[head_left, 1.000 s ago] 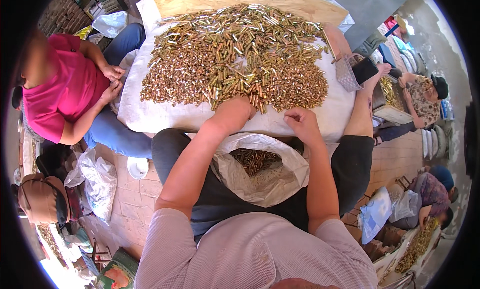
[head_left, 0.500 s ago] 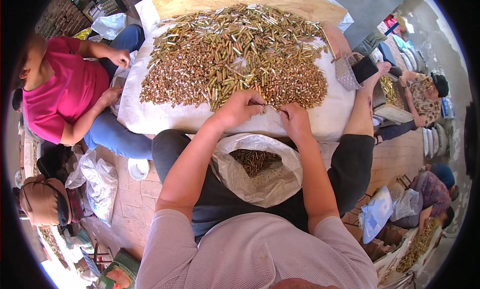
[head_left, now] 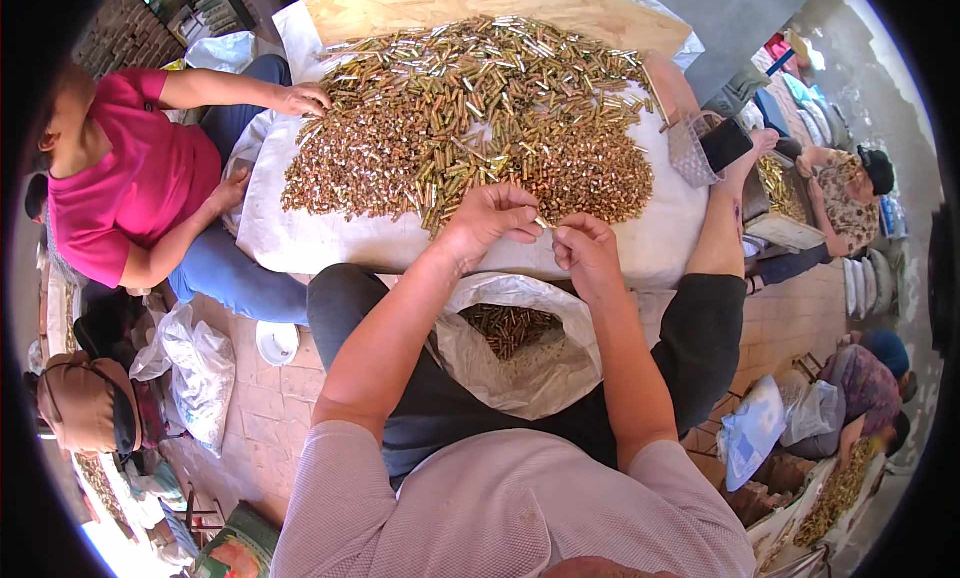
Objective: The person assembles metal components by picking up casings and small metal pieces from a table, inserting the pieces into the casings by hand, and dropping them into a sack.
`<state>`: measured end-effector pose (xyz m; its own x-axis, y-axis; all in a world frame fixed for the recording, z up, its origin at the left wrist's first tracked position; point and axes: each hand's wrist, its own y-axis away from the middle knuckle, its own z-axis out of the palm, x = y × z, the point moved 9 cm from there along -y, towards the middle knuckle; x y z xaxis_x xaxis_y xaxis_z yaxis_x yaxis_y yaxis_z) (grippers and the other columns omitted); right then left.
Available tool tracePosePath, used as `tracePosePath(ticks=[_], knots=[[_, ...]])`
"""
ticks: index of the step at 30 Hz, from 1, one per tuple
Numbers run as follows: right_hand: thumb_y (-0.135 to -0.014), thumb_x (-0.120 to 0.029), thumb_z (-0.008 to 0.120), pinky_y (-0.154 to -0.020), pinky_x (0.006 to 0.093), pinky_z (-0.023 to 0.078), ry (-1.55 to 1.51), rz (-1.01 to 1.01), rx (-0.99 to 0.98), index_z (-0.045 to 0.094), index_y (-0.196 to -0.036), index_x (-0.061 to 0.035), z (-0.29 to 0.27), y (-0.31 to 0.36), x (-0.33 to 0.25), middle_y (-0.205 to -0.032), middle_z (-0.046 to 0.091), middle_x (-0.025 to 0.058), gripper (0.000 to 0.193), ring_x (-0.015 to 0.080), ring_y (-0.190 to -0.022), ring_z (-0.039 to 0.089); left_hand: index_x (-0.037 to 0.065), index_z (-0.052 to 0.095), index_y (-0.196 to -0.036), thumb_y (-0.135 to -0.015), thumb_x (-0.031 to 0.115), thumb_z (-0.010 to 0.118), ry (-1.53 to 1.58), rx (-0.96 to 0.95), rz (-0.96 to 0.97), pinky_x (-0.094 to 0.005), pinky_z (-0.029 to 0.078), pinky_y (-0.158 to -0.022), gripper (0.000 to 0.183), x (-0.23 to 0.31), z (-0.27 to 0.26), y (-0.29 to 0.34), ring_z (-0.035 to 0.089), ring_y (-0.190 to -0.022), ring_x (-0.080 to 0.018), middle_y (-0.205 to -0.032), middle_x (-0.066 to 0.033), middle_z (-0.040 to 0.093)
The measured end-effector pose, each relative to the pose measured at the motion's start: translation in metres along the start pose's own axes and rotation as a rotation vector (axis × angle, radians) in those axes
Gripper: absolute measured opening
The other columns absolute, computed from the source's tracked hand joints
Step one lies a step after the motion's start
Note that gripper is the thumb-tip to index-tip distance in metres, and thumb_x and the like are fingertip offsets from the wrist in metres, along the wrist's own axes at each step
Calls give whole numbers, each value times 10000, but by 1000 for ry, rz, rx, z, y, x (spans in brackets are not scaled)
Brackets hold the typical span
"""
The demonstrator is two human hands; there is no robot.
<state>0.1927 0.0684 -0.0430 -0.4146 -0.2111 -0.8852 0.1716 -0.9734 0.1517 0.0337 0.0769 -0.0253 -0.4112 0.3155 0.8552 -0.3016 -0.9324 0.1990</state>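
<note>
"Leftmost?"
"A heap of shiny cylinders (head_left: 480, 88) on pale cloth (head_left: 330, 240), 11 o'clock from the metal piece (head_left: 543, 222)"
"Left hand (head_left: 492, 221)?"
"At 9, pinching that piece by its end, likely because it's tiny; the crinkled white sack (head_left: 500, 378) gapes at 6, presumably for reach"
"Right hand (head_left: 588, 248)?"
"At 4, fingertips by its far end; gripping or not, I can't tell"

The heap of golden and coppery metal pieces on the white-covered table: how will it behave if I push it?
The heap would probably spread rather than move as one, since its pieces lie loose. Longer ones may roll, being cylindrical. Their shiny surfaces suggest easy sliding.
</note>
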Motion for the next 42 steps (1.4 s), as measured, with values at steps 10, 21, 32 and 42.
tracePosePath(ticks=[10, 21, 32, 42], knots=[[-868, -33, 639, -465, 227, 400, -115, 64, 10, 622, -889, -55, 1, 3, 7, -711, 598, 18, 34, 95, -581, 541, -30, 626, -1005, -888, 54, 692, -32, 14, -24, -308, 605, -712, 159, -3, 7, 0, 712, -792, -217, -910, -105, 672], [-863, 7, 633, -475, 224, 405, 168, -87, -34, 622, -882, -31, 1, 5, -9, -708, 599, 13, 43, 83, -558, 522, -33, 630, -980, -895, 74, 694, -146, 13, -13, -306, 606, -682, 151, -4, 6, -1, 712, -773, -214, -886, -114, 681], [-887, -120, 709, -545, 243, 456, -48, 2, -173, 665, -975, -55, 7, 7, -7, -767, 637, 21, 117, 110, -639, 573, -18, 632, -973, -900, 85, 690, 61, -34, -13, -336, 610, -684, 139, -12, 15, 1, 713, -775, -231, -889, -106, 675], [-868, -75, 708, -512, 241, 442, -64, 40, -100, 679, -919, -27, -4, 11, -17, -745, 630, 23, 76, 112, -602, 563, -18, 661, -989, -896, 163, 710, -197, -39, -44, -305, 578, -651, 209, 14, 10, 2, 694, -743, -174, -860, -81, 681]])
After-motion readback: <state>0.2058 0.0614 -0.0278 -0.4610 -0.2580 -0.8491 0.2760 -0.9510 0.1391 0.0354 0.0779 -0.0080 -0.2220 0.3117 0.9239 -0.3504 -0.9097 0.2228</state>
